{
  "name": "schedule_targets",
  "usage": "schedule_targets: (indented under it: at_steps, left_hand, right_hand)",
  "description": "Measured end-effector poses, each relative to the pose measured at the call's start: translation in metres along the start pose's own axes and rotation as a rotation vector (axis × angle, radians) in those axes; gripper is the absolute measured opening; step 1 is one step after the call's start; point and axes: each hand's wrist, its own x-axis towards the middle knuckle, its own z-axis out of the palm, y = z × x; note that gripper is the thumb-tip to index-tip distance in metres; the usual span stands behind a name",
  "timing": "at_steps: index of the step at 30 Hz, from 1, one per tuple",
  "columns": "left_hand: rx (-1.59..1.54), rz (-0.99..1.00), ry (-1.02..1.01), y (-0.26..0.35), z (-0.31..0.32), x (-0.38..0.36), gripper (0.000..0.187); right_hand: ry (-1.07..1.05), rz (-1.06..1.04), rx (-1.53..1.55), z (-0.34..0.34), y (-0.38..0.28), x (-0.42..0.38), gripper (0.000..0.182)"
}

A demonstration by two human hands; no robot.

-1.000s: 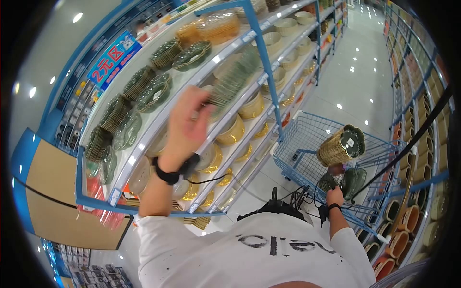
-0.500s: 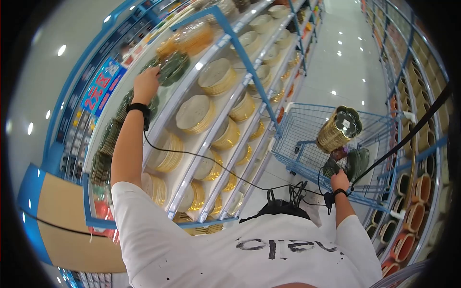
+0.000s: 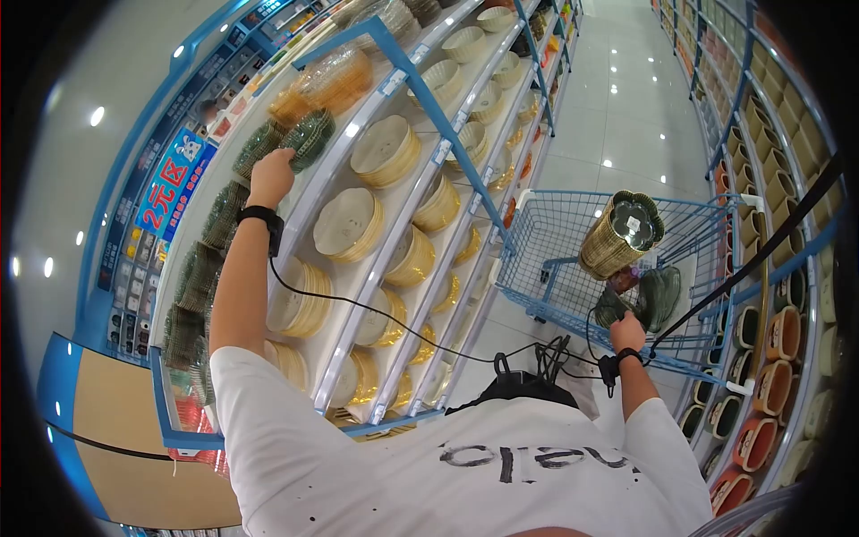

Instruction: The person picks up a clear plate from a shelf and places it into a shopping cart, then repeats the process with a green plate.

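Observation:
My left hand (image 3: 272,175) reaches over the top shelf, fingers bent at the near edge of a dark green ribbed basket (image 3: 309,139). More green baskets (image 3: 199,276) stand stacked along that shelf beside my forearm. Over the shopping cart (image 3: 546,295), my right hand (image 3: 628,332) is closed on a green ribbed basket (image 3: 610,307); my fingers partly hide it. Close by in the cart lie a dark green wrapped item (image 3: 660,295) and a tall gold woven-look stack (image 3: 617,242) with a dark scalloped top.
Cream bowls in stacks (image 3: 351,224) fill the sloping shelves below my left arm. Orange baskets (image 3: 335,82) sit farther along the top shelf. Brown and orange containers (image 3: 777,385) line the right-hand rack. A black cable (image 3: 394,313) runs between my wrists.
My left hand has shifted slightly toward the shelf's front edge, still at the green basket. The view has turned a little, moving the shelves left. My right hand stays at the cart.

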Motion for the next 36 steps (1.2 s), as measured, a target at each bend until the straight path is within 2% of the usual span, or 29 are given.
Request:
schedule_targets:
  at_steps: [3,4,5,6,7,10,13,14,15,17,21,25,26,29,36]
  left_hand:
    - [-0.09,-0.096,0.041,0.018,0.003,0.004,0.026]
    - [-0.032,-0.122,0.125,0.041,-0.01,0.001,0.028]
    - [-0.089,0.043,0.31,0.052,-0.012,0.005,0.028]
    - [-0.124,0.109,0.404,0.085,-0.027,0.006,0.026]
    - [-0.215,0.173,0.453,0.116,-0.032,0.006,0.024]
    - [-0.555,0.272,0.309,0.22,-0.012,0.006,0.022]
    - [-0.902,0.378,0.103,0.341,0.046,0.0,0.024]
    - [-0.929,0.457,0.12,0.383,0.057,-0.006,0.025]
    - [-1.003,0.511,0.036,0.423,0.078,-0.012,0.028]
    - [-1.036,0.681,0.073,0.497,0.117,-0.017,0.027]
    - [-0.996,0.831,-0.031,0.598,0.141,-0.026,0.024]
    - [-0.88,0.991,-0.09,0.647,0.156,-0.02,0.021]
    - [-0.831,1.026,-0.072,0.654,0.159,-0.019,0.014]
    - [-0.673,1.062,-0.167,0.667,0.167,-0.016,0.012]
    - [-0.652,1.084,-0.189,0.669,0.172,-0.016,0.014]
  right_hand:
    - [0.026,-0.006,0.025,0.008,0.0,0.005,0.029]
    - [0.046,-0.003,0.042,0.012,0.005,0.006,0.03]
    - [0.027,-0.028,0.074,0.012,0.007,0.006,0.031]
    - [-0.046,0.013,0.043,-0.009,-0.005,-0.003,0.03]
    - [-0.011,0.009,0.048,-0.004,-0.003,-0.003,0.028]
    - [-0.008,0.039,0.037,-0.001,-0.002,0.0,0.025]
    - [0.046,0.025,0.024,0.011,0.001,0.003,0.022]
    - [0.045,0.044,0.025,0.011,-0.001,0.002,0.022]
    - [0.035,0.047,0.025,0.01,-0.003,0.0,0.021]
    - [0.034,0.069,0.017,0.006,-0.003,0.002,0.02]
    - [0.027,0.069,0.038,0.005,-0.004,0.002,0.018]
    - [0.012,0.063,0.028,0.004,-0.003,0.002,0.016]
    - [0.004,0.05,0.047,0.002,-0.003,0.001,0.016]
    - [-0.019,0.047,0.063,0.005,-0.001,0.003,0.016]
    - [-0.058,0.078,0.076,0.006,-0.003,0.004,0.02]
